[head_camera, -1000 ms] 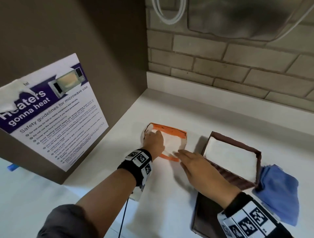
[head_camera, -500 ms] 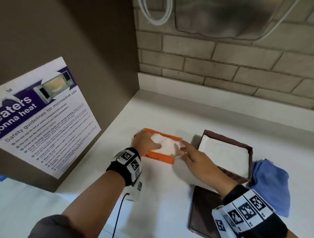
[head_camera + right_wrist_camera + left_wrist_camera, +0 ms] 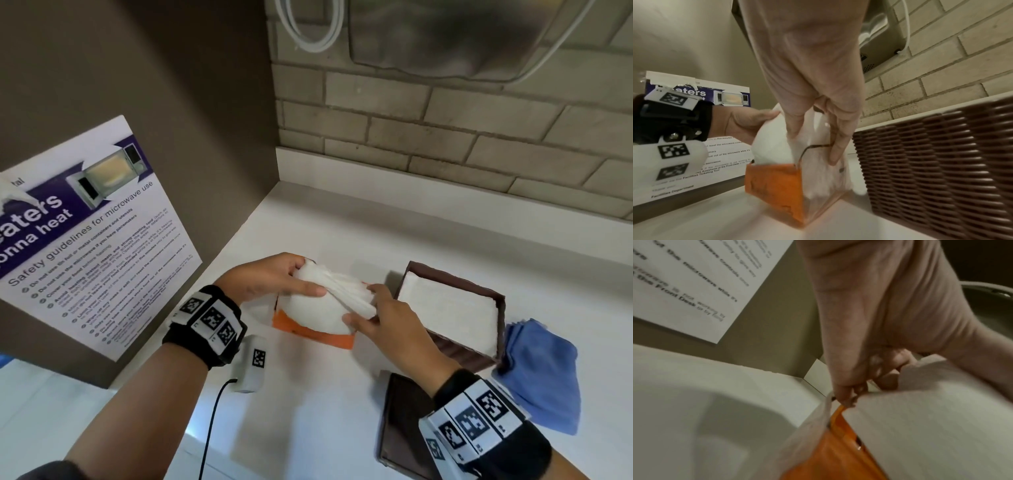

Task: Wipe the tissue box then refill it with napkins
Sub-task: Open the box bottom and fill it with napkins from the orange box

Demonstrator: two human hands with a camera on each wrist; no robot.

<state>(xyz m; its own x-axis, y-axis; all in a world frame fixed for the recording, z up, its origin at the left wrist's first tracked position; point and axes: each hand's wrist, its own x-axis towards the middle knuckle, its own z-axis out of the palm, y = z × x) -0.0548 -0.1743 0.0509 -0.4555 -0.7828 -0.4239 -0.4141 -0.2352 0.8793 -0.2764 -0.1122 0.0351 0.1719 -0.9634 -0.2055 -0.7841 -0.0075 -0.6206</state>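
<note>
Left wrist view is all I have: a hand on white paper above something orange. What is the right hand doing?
Observer: The right hand pinches the right edge of the napkin stack, which bulges out of the top of the orange pack.
Operator: Is the tissue box nearby?
Observer: Yes. The brown tissue box stands open just right of the pack, with white napkins lying flat inside.
Operator: And the wiping cloth?
Observer: The blue cloth lies crumpled against the box's right side, and neither hand touches it.
</note>
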